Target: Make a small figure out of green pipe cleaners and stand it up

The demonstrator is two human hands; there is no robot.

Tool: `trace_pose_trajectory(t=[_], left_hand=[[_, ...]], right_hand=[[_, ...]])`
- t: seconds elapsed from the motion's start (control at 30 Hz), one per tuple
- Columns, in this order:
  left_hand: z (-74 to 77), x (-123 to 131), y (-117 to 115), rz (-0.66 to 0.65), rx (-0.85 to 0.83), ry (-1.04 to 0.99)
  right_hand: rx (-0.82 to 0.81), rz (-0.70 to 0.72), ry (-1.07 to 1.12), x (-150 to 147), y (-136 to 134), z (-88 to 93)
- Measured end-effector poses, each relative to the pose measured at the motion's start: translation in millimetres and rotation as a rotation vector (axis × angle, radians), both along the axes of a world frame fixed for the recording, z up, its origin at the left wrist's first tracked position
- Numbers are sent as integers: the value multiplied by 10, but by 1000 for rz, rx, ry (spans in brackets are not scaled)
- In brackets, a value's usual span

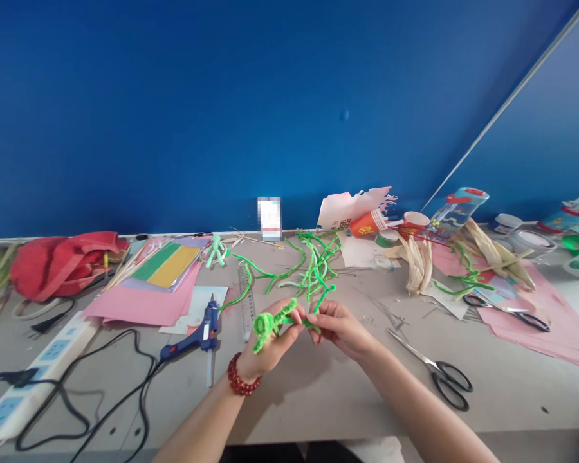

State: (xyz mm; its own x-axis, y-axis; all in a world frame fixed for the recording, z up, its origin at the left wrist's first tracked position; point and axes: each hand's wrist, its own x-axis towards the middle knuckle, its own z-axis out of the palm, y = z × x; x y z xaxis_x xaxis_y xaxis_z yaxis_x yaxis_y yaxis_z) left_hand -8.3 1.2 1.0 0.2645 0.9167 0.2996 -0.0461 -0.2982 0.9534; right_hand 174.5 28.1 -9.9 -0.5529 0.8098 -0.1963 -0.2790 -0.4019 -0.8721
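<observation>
Above the table's middle, my left hand [275, 344], with a red bead bracelet on its wrist, is closed on a light green pipe cleaner figure [269, 323] with a coiled end. My right hand [336, 326] pinches the dark green end of the same piece, fingers pressed together. Just behind both hands lies a loose pile of green pipe cleaners [313, 263]. A small finished green figure [215, 251] stands farther back to the left.
A blue glue gun [195, 335] with black cord lies left of my hands, beside a ruler [246, 297], pink paper [142, 299] and a power strip [33, 376]. Scissors [439, 370] lie to the right; a second pair [506, 312], corn husks [417, 260] and cups sit behind. A red bag [58, 263] is far left.
</observation>
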Motion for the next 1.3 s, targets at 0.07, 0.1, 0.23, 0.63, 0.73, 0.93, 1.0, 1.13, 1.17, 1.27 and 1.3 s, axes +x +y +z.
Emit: trace_pose_trajectory(t=[0.07,0.1,0.23,0.63,0.73,0.93,1.0,1.13,1.17,1.27,1.3], left_hand=[[-31,7,4,-31,-111,-111],[-44,10,7,-42,-146,-147],[-57,12,13,-60,-167,-170],[-50,41,-1,22,26,-92],[-42,48,19,12,-97,-170],[-47,40,35,20,-199,-277],[-39,32,29,37,-188,-264],[4,24,5,72,-57,-188],[16,25,-2,85,-12,-169],[34,33,-24,124,88,-124],[31,35,-29,131,107,-113]], right_hand=[[-41,-17,18,-12,-13,-9],[-42,-27,21,-18,-19,-11],[-35,-35,26,-33,-28,-12],[121,-137,-90,-107,-48,-85],[679,-519,-347,-42,-42,-28],[1330,-380,-655,51,-45,126],[1311,-304,-625,39,-44,125],[1276,-332,-577,-10,-55,73],[1270,-343,-567,-22,-62,59],[1225,-351,-560,-52,-93,29],[1218,-352,-566,-59,-104,25]])
